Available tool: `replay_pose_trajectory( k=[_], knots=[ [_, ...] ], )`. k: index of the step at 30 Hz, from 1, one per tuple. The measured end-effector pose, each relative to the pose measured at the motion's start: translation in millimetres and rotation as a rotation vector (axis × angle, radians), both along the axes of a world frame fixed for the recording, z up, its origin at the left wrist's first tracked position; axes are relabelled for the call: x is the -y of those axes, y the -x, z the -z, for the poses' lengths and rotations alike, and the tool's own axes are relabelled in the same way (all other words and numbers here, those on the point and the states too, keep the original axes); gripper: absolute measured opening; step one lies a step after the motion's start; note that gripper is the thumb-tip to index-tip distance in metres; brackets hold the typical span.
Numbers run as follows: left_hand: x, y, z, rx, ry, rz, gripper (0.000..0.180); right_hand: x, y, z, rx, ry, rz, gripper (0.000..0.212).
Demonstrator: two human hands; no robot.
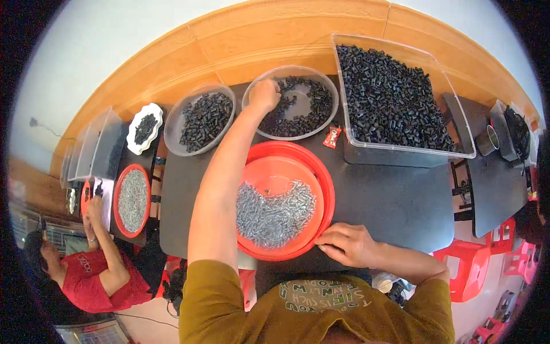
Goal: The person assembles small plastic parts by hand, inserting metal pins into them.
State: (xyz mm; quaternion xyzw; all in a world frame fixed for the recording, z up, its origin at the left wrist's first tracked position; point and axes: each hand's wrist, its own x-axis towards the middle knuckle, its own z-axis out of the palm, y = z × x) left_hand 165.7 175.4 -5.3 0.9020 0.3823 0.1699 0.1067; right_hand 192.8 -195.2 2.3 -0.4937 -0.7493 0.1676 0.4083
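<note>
My left hand [264, 96] reaches over the left rim of a clear round tub [291, 137] with small black cylindrical plastic parts [318, 103] in it. Its fingers are curled down among the parts, and whatever they hold is hidden. In front of me sits a red basin [327, 198] with an orange-red basin [269, 166] nested inside. Many small silvery metal pieces, screw-like [278, 215], lie heaped in the inner one. At the lower right rim of the red basin, my right hand [346, 243] has its thumb and fingers closed on the edge.
A second clear tub [172, 135] of black parts stands left; a large clear bin [401, 150] full of them stands right. A small red packet [332, 137] lies between. At left, a person in red [94, 275] works beside a red tray [118, 221]. Red stools [464, 269] stand right.
</note>
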Motion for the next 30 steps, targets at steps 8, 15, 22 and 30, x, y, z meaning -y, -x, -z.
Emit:
replay_pose_trajectory(
  k=[8, 15, 22, 30],
  knots=[
    [17, 7, -2, 0.005, 0.003, 0.05, 0.015, -2, 1, 3, -0.052, 0.05, 0.081, 0.013],
    [18, 37, -8, 0.429, 0.198, -0.067, 0.017, -4, 5, -4, -0.228, 0.179, 0.113, 0.014],
    [43, 66, -20, 0.887, 0.697, -0.008, 0.022, -34, 8, -26, -0.19, 0.175, 0.153, 0.01],
    [136, 137, -52, 1.254, 1.202, 0.048, 0.022, -137, 22, -15, 0.656, -0.113, 0.133, 0.012]
  ],
)
